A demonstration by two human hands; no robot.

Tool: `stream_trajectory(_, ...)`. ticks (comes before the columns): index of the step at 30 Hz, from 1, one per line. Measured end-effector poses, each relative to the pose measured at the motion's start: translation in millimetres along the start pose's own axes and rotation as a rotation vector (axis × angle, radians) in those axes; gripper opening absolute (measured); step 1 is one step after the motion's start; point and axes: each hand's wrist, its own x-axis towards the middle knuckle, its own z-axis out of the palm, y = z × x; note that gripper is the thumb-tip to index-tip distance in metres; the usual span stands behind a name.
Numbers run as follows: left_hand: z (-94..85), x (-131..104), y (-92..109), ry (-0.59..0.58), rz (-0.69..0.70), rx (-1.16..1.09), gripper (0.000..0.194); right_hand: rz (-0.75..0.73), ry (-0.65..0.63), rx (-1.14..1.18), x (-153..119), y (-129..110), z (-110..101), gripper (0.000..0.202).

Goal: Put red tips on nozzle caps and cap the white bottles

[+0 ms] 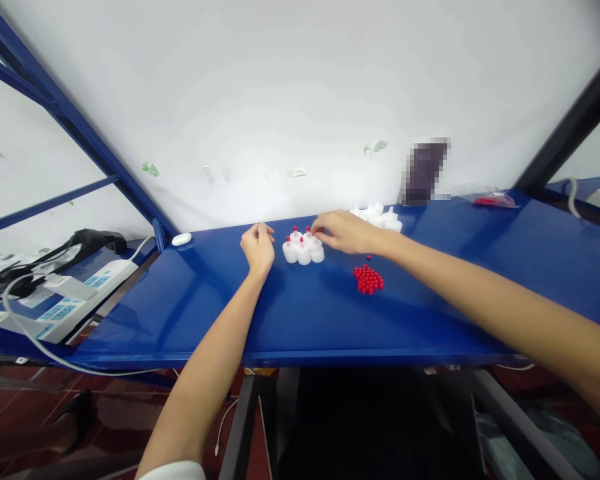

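Observation:
Several small white squat bottles stand in a tight cluster on the blue table, with red caps on the narrow tips that show. My right hand reaches in from the right, its fingers pinched together at the top of the cluster's right side; what lies between the fingertips is hidden. Just left of the bottles, my left hand is closed with curled fingers, apart from them. Whether it holds anything small cannot be seen. Below my right forearm lies a pile of loose red caps, and a single red cap sits above it.
More white bottles stand behind my right hand, near the wall. A white oval case lies at the table's back left. At the far right is a clear bag with red contents. Power strips and cables occupy the left side.

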Motion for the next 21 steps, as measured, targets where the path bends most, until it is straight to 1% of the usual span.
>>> stream_trajectory(5,0.3,-2,-2,-0.068,-0.063,-0.019,0.030,-0.044,-0.012,-0.043,2,0,-2,0.025)
stream_trajectory(8,0.7,-3,-2,-0.093,-0.057,0.009,0.031,-0.026,-0.014,-0.031,3,0,-4,0.024)
stream_trajectory(13,-0.2,-4,1,-0.109,-0.025,0.077,0.033,0.024,-0.075,0.008,3,-1,-2,0.024)
stream_trajectory(18,-0.2,-4,2,-0.117,-0.025,0.075,0.035,0.022,-0.019,0.000,6,-1,8,0.029)
stream_trajectory(21,0.3,-2,2,-0.107,-0.027,0.055,0.037,0.037,-0.014,0.009,3,1,7,0.031)
